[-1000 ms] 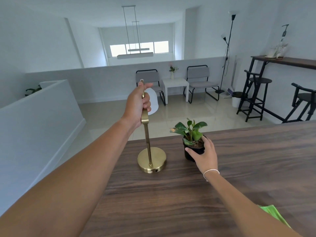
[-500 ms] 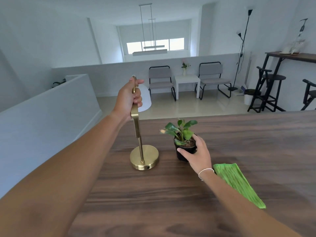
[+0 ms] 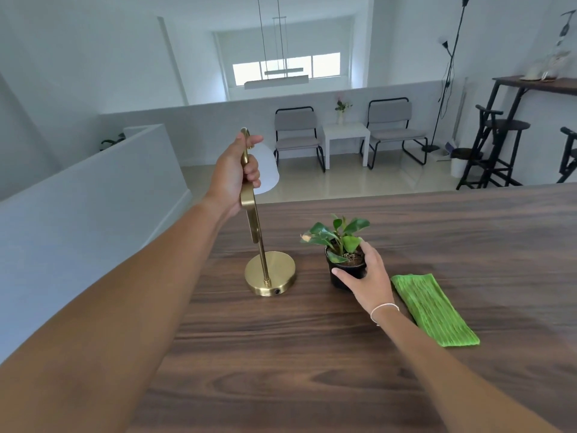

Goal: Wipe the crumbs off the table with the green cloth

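With the left hand (image 3: 234,170) wrapped around the brass lamp (image 3: 256,226) stem and the right hand (image 3: 368,273) clasping the plant pot (image 3: 345,270), the green cloth (image 3: 434,309) lies flat on the bench (image 3: 312,354) at the pot's four o'clock, and a tilted lamp could topple

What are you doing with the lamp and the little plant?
A person stands at a dark wooden table. The left hand grips the upper stem of a brass table lamp, whose base sits on the table. The right hand wraps around a small black potted plant. The green cloth lies folded on the table just right of that hand, untouched, so no wiping has begun. No crumbs can be made out.
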